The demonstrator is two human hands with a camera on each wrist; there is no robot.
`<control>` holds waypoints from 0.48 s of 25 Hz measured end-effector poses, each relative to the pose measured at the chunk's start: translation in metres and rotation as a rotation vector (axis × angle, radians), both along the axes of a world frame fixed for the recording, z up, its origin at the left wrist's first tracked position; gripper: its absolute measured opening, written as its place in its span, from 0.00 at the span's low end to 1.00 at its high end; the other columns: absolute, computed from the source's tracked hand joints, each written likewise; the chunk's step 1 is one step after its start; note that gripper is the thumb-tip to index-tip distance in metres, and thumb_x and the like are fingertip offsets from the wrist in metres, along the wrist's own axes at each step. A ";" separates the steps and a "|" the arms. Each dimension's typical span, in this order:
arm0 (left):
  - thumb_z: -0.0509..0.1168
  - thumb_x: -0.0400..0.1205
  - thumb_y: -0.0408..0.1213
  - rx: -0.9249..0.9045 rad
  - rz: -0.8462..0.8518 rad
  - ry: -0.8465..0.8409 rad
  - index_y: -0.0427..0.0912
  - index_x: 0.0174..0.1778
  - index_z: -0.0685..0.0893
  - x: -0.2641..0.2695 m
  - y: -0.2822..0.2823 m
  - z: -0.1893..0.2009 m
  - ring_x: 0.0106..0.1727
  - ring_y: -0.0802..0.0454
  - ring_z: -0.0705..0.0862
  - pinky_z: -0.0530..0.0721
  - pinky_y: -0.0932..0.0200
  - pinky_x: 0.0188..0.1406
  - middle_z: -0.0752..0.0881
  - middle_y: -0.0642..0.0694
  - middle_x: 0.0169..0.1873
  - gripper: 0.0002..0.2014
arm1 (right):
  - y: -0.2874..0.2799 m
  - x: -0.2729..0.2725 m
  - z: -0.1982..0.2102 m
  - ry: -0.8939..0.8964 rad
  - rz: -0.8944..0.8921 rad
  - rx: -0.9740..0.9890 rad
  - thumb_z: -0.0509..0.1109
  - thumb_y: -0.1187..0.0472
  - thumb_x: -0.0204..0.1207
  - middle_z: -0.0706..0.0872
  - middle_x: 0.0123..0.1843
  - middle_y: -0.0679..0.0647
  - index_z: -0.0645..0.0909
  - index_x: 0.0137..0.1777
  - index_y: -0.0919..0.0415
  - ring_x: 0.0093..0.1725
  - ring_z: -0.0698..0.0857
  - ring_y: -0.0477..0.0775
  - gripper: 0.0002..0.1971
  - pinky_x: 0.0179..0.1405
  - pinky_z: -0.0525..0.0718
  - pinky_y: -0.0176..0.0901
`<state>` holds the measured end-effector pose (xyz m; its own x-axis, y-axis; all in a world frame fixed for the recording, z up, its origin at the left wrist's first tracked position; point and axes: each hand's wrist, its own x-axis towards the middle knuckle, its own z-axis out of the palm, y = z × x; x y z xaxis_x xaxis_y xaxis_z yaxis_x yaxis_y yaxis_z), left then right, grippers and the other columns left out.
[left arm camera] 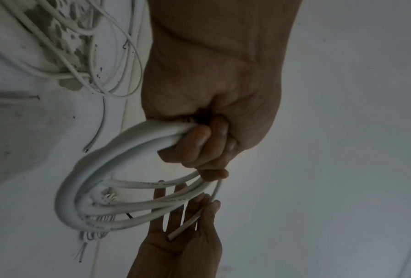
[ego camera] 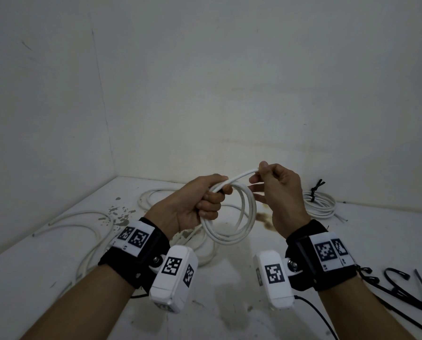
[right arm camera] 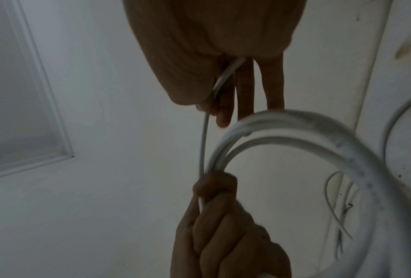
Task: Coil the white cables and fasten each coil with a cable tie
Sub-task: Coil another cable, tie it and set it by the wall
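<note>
My left hand (ego camera: 206,198) grips a coil of white cable (ego camera: 232,231) of several loops, held above the white table (ego camera: 229,303). The cable's free end (ego camera: 242,174) runs up and right from that fist to my right hand (ego camera: 266,179), which pinches it between thumb and forefinger while the other fingers stay straight. In the left wrist view the coil (left arm camera: 80,188) hangs below the fist (left arm camera: 199,143), and the cable end (left arm camera: 187,223) lies across the right hand's fingers (left arm camera: 175,216). The right wrist view shows the thin end (right arm camera: 204,135) and the coil (right arm camera: 318,135).
A finished coil (ego camera: 320,204) bound with a black tie (ego camera: 315,190) lies at the back right. Loose white cables (ego camera: 92,231) sprawl over the table's left side. Several black cable ties (ego camera: 401,290) lie at the right front. Walls close in behind and to the left.
</note>
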<state>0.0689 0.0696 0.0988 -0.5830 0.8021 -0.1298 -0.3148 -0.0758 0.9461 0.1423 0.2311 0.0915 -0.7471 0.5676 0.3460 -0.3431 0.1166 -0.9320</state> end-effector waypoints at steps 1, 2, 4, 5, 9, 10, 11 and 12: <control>0.53 0.88 0.44 0.009 0.002 -0.011 0.43 0.30 0.75 -0.001 0.000 0.000 0.09 0.62 0.56 0.54 0.68 0.09 0.60 0.56 0.13 0.20 | 0.002 0.002 0.000 -0.002 0.011 0.054 0.65 0.55 0.87 0.88 0.35 0.51 0.83 0.45 0.64 0.35 0.88 0.51 0.14 0.44 0.88 0.51; 0.54 0.87 0.44 0.018 0.002 -0.018 0.44 0.28 0.74 -0.001 -0.001 0.000 0.09 0.62 0.56 0.53 0.68 0.09 0.59 0.56 0.12 0.20 | 0.004 0.003 -0.001 -0.004 0.015 0.120 0.66 0.54 0.86 0.89 0.36 0.51 0.84 0.45 0.63 0.36 0.87 0.50 0.14 0.44 0.87 0.48; 0.56 0.83 0.44 0.048 -0.013 -0.028 0.46 0.24 0.72 0.000 -0.004 0.001 0.08 0.61 0.56 0.52 0.68 0.11 0.59 0.56 0.11 0.19 | 0.007 0.004 -0.002 -0.010 0.010 0.250 0.69 0.52 0.85 0.89 0.38 0.51 0.87 0.45 0.59 0.39 0.85 0.50 0.12 0.43 0.85 0.46; 0.58 0.81 0.45 0.066 -0.029 -0.033 0.47 0.23 0.70 0.001 -0.005 0.002 0.08 0.61 0.55 0.51 0.68 0.12 0.58 0.56 0.10 0.18 | 0.008 0.005 -0.003 -0.011 0.009 0.302 0.70 0.51 0.83 0.89 0.38 0.51 0.89 0.44 0.56 0.40 0.85 0.50 0.11 0.43 0.85 0.47; 0.63 0.77 0.56 0.055 -0.059 -0.024 0.48 0.22 0.66 0.006 -0.008 0.002 0.10 0.58 0.50 0.50 0.68 0.13 0.57 0.56 0.10 0.23 | 0.008 0.006 -0.011 -0.050 0.068 0.364 0.73 0.47 0.81 0.93 0.40 0.51 0.93 0.46 0.51 0.40 0.85 0.49 0.11 0.46 0.85 0.50; 0.64 0.76 0.57 0.041 -0.049 -0.012 0.48 0.21 0.65 0.008 -0.008 0.002 0.09 0.59 0.51 0.50 0.68 0.12 0.57 0.55 0.10 0.24 | 0.007 0.007 -0.010 -0.087 0.099 0.341 0.73 0.48 0.81 0.93 0.39 0.53 0.94 0.44 0.53 0.40 0.85 0.49 0.12 0.46 0.84 0.49; 0.65 0.75 0.56 0.029 -0.027 0.004 0.48 0.21 0.65 0.009 -0.008 0.002 0.09 0.59 0.52 0.51 0.68 0.12 0.56 0.55 0.10 0.24 | 0.006 0.008 -0.010 -0.130 0.147 0.314 0.73 0.50 0.81 0.92 0.37 0.55 0.93 0.42 0.55 0.38 0.85 0.50 0.13 0.46 0.83 0.49; 0.66 0.75 0.55 0.017 0.002 0.027 0.49 0.21 0.64 0.009 -0.008 0.002 0.08 0.60 0.53 0.51 0.68 0.12 0.56 0.55 0.10 0.23 | 0.005 0.010 -0.009 -0.176 0.200 0.289 0.71 0.51 0.83 0.90 0.34 0.57 0.93 0.41 0.59 0.36 0.84 0.52 0.15 0.44 0.82 0.48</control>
<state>0.0777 0.0613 0.1007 -0.5878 0.8027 -0.1009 -0.2893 -0.0921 0.9528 0.1524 0.2362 0.0826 -0.8951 0.3030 0.3270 -0.2236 0.3296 -0.9173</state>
